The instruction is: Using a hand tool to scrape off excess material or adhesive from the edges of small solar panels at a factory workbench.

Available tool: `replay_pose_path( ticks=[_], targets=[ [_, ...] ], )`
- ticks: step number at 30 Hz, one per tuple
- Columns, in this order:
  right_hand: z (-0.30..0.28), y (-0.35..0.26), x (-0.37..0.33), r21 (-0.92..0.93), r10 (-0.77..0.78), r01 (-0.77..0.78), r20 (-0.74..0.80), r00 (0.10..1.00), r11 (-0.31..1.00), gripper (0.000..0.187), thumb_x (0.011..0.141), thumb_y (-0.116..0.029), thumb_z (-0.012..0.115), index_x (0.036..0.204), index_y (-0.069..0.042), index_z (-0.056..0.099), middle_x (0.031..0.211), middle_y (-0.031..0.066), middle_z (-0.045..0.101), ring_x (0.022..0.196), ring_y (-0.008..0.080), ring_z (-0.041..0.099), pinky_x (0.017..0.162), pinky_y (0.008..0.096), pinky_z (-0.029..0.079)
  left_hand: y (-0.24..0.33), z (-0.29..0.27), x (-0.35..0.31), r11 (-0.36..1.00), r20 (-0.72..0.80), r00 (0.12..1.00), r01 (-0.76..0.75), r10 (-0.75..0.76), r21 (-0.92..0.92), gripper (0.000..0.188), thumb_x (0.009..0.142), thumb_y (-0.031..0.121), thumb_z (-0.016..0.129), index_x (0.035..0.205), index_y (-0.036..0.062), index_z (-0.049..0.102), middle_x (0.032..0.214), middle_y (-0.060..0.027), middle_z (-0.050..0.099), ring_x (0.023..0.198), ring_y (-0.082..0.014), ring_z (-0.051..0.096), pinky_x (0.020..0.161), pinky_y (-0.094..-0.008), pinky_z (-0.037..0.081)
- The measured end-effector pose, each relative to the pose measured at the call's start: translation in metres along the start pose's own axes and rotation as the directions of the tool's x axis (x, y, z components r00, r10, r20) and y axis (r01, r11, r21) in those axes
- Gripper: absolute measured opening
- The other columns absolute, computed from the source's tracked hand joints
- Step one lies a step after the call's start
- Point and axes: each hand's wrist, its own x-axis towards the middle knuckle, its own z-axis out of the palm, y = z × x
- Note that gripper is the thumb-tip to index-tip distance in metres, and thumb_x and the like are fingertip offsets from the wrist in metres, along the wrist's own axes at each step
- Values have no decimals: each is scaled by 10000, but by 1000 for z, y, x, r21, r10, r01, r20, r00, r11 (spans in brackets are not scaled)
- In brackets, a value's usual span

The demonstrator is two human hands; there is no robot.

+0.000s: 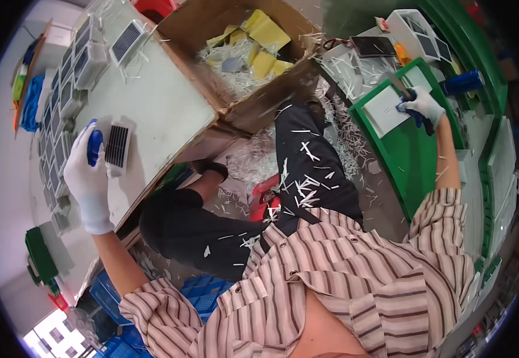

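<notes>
My left hand, in a white glove with blue-coated fingers, is at the left side of a small white block with a dark striped panel on its face. Its fingers are stretched out and not closed round the block; whether they touch it I cannot tell. At the right, my gloved right hand is wrapped round a knife, its grey blade pointing up and left and a dark handle end showing below. Under the blade lies a white rectangular piece in a green tray.
Similar panel blocks are stacked along the left of the pale table. A cardboard box holds yellow pieces and white strips. Strips litter the floor and my trousers. A blue cylinder and white panelled blocks lie beyond the tray.
</notes>
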Motion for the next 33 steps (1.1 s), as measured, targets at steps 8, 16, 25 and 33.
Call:
replay_pose_path(
  ticks=[8,16,25,33],
  targets=[
    [51,8,13,-545,-318,69,-377,870,836,208,803,-227,651,900,-47,614,761,127,644,694,233,632,636,370,480,113,58,-22,938,-167,929,-343,331,-47,358,711,123,724,1056,82,642,1108,-135,620,1027,-312,596,885,-394,474],
    [232,-204,-13,557,-442,420,-103,891,716,161,770,-148,725,838,-29,640,707,4,614,642,93,553,631,257,470,134,97,3,985,-210,978,-29,-8,-170,355,704,114,656,1049,48,602,1074,-144,574,1043,-330,521,930,-429,403],
    [265,-229,-1,839,-706,328,91,703,435,180,724,-115,720,859,-9,669,699,46,646,628,95,590,621,271,494,145,97,1,976,-281,957,17,-79,-215,308,703,43,620,1009,70,636,1013,-126,610,992,-323,556,882,-418,432],
    [287,-227,-13,618,-497,559,-293,817,553,443,794,9,649,1199,6,470,1011,84,626,875,170,617,811,279,488,144,97,-2,985,-286,954,49,-95,-164,364,710,86,645,1073,71,614,1075,-124,585,1013,-329,537,892,-429,421]
  ],
)
